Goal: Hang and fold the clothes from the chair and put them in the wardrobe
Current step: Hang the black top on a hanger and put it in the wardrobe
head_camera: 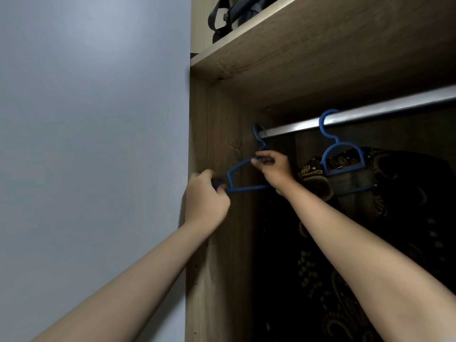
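Both hands are pinching an empty blue hanger (243,177) hooked on the wardrobe rail (357,114) — left hand (206,196) at its nine o'clock tip, right hand (274,166) gripping its neck.

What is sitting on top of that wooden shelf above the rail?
On the wooden shelf a dark bag with straps shows at the front edge. Anything further back is hidden by the shelf board and cropped by the frame.
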`<state>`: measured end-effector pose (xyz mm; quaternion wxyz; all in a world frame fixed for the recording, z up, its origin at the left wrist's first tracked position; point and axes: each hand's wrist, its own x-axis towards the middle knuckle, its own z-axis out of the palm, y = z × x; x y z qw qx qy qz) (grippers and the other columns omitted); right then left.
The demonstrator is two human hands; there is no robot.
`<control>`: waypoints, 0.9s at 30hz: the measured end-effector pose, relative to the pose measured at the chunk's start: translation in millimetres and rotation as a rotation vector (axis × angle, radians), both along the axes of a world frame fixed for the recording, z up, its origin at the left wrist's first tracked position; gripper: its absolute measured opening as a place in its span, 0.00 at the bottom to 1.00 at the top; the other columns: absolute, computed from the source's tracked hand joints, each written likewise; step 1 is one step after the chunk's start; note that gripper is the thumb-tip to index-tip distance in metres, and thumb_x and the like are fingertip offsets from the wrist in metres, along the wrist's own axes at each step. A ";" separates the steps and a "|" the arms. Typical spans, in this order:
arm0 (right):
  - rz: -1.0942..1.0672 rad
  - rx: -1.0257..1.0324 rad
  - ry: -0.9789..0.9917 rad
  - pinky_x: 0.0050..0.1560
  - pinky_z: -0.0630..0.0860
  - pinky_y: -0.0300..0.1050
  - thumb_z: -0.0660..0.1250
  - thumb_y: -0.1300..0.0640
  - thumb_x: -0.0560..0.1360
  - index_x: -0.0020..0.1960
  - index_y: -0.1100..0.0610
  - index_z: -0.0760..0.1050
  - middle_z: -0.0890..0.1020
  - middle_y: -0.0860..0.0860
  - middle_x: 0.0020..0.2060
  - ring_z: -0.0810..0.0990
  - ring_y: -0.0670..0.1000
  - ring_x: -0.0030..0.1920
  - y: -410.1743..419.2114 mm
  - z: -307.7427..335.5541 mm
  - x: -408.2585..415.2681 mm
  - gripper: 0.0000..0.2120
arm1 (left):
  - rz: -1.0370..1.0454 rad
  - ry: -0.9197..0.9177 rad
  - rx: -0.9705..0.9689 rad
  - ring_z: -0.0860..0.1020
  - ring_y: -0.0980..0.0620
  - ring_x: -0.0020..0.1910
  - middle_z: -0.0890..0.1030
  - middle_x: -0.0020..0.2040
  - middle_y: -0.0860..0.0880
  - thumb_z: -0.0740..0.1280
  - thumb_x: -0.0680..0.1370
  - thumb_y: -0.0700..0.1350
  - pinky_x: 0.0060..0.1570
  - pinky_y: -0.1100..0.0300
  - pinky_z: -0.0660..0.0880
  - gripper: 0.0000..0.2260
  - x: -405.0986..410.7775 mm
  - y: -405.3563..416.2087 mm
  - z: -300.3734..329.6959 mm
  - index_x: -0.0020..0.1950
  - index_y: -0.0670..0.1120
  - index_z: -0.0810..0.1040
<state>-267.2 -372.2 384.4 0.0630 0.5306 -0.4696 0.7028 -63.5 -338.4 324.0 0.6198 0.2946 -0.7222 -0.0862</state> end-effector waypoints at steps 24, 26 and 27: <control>0.287 -0.140 0.149 0.49 0.77 0.35 0.74 0.59 0.70 0.52 0.53 0.79 0.82 0.51 0.48 0.80 0.48 0.48 71.7 -38.8 142.7 0.12 | 0.034 0.191 0.023 0.79 0.62 0.33 0.78 0.37 0.56 0.69 0.74 0.36 0.35 0.74 0.74 0.09 131.4 87.5 -47.9 0.47 0.49 0.80; 0.322 -0.137 0.144 0.49 0.77 0.36 0.75 0.56 0.70 0.54 0.53 0.80 0.81 0.49 0.47 0.79 0.47 0.47 92.6 -51.0 172.6 0.13 | 0.040 0.208 0.099 0.82 0.57 0.35 0.80 0.38 0.51 0.70 0.73 0.36 0.40 0.63 0.79 0.10 164.8 110.6 -52.6 0.47 0.50 0.81; 0.349 -0.131 0.137 0.48 0.77 0.36 0.75 0.56 0.70 0.54 0.54 0.80 0.80 0.48 0.46 0.79 0.46 0.46 104.1 -57.3 189.1 0.13 | 0.039 0.215 0.142 0.83 0.53 0.37 0.80 0.38 0.50 0.70 0.73 0.36 0.42 0.58 0.80 0.10 182.8 124.6 -55.9 0.49 0.51 0.81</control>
